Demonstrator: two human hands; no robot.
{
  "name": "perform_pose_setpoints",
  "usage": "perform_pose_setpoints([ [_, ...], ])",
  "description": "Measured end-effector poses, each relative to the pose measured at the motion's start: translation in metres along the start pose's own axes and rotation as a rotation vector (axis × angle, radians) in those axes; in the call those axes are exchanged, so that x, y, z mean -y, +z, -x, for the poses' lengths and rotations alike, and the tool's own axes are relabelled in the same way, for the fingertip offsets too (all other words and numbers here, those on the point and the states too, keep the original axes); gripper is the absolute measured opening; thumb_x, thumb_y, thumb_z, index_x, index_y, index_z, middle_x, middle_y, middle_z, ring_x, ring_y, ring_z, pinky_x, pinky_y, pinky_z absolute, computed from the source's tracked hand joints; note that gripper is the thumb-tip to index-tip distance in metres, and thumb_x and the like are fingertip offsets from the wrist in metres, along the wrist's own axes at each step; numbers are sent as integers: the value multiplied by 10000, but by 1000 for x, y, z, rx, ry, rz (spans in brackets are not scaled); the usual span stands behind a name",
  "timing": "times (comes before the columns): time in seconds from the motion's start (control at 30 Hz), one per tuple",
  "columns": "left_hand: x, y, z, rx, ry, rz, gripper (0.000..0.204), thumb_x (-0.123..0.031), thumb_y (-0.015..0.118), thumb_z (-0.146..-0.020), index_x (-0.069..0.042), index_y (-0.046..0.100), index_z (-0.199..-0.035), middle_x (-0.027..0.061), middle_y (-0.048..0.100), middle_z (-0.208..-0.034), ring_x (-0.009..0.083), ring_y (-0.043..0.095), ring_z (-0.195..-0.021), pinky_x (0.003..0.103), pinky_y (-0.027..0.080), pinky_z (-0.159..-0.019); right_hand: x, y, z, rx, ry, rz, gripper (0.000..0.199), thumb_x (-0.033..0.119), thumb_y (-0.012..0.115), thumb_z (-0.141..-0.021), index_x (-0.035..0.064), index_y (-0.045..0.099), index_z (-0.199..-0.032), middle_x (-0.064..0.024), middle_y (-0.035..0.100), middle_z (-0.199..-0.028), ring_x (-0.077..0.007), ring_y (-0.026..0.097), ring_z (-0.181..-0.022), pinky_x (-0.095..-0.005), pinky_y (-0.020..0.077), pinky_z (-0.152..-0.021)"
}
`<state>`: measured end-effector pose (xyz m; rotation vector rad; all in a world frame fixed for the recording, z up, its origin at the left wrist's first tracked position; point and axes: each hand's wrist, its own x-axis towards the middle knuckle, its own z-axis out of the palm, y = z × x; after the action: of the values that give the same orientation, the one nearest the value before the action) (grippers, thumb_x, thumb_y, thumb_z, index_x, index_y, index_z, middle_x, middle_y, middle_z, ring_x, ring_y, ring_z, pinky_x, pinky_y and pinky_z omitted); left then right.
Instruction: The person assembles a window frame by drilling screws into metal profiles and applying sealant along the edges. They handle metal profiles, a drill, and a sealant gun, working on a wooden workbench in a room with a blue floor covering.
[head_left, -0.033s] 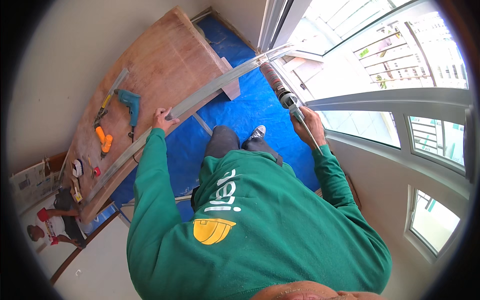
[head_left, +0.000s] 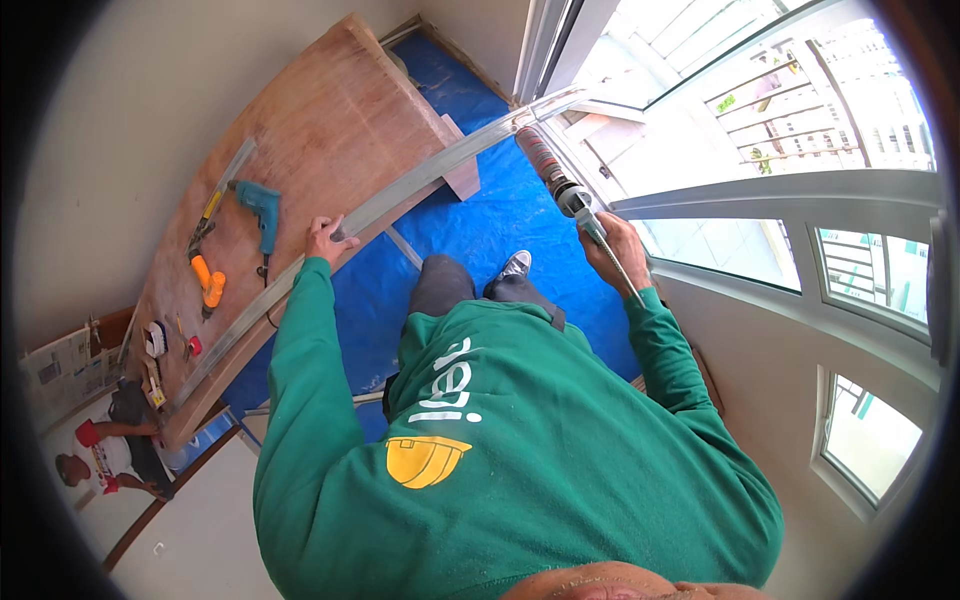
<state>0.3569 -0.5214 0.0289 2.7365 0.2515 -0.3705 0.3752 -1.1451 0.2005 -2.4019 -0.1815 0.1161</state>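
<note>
A long pale metal channel (head_left: 425, 176) lies slantwise along the near edge of the wooden workbench (head_left: 340, 110), its far end reaching past the bench toward the window. My left hand (head_left: 325, 241) is closed over the channel's edge, with the thumb on its near part. In my right hand (head_left: 614, 250) is a caulking gun (head_left: 560, 177) loaded with a printed cartridge. The fingers wrap round its handle, and the plunger rod runs back over my wrist. The cartridge's front end is at the far part of the channel; whether the nozzle touches it I cannot tell.
On the bench lie a teal power drill (head_left: 260, 212), an orange-handled tool (head_left: 210, 285), a brush (head_left: 155, 338) and a small red item (head_left: 194, 346). Blue sheeting (head_left: 480, 235) covers the floor. Window frames (head_left: 780, 195) stand at right. Another person (head_left: 110, 455) is at far left.
The caulking gun's front end has shifted very slightly to the left along the channel. My left hand keeps its place.
</note>
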Motion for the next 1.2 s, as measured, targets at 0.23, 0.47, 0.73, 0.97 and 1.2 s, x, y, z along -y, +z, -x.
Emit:
perform_pose_setpoints([
  [0.23, -1, 10, 1, -97, 40, 17, 847, -456, 996, -736, -138, 722, -1472, 146, 603, -1343, 354, 579, -1290, 464, 510, -1127, 31, 36, 21, -1, -45, 66, 217, 184, 770, -936, 7, 664, -869, -218, 688, -862, -463, 689, -809, -539, 518, -710],
  [0.47, 5, 14, -5, -125, 67, 33, 832, -454, 986, -746, -132, 725, -1468, 154, 605, -1355, 371, 563, -1312, 475, 478, -1154, 76, 70, 26, -32, 48, 62, 209, 218, 775, -935, 24, 699, -930, -220, 720, -914, -464, 706, -854, -541, 543, -756],
  [0.73, -13, 7, -6, -110, 42, 16, 834, -494, 988, -714, -170, 748, -1444, 112, 618, -1347, 355, 570, -1292, 472, 494, -1131, 93, 99, 31, -173, 188, 66, 279, 275, 732, -989, 8, 707, -911, -244, 722, -838, -476, 716, -824, -559, 539, -737],
  [0.97, -11, 8, -3, -129, 48, -10, 829, -535, 976, -717, -204, 750, -1442, 96, 618, -1350, 346, 580, -1293, 471, 520, -1109, 126, 130, 63, -179, 59, 105, 280, 249, 738, -1003, -1, 683, -890, -227, 688, -816, -458, 690, -763, -535, 517, -696],
  [1.2, -9, 5, -10, -105, 54, -58, 848, -575, 967, -714, -240, 734, -1458, 94, 615, -1378, 346, 577, -1320, 474, 530, -1106, 144, 147, 65, -169, 63, 158, 328, 294, 762, -996, 0, 651, -903, -242, 687, -906, -472, 686, -835, -563, 502, -741],
])
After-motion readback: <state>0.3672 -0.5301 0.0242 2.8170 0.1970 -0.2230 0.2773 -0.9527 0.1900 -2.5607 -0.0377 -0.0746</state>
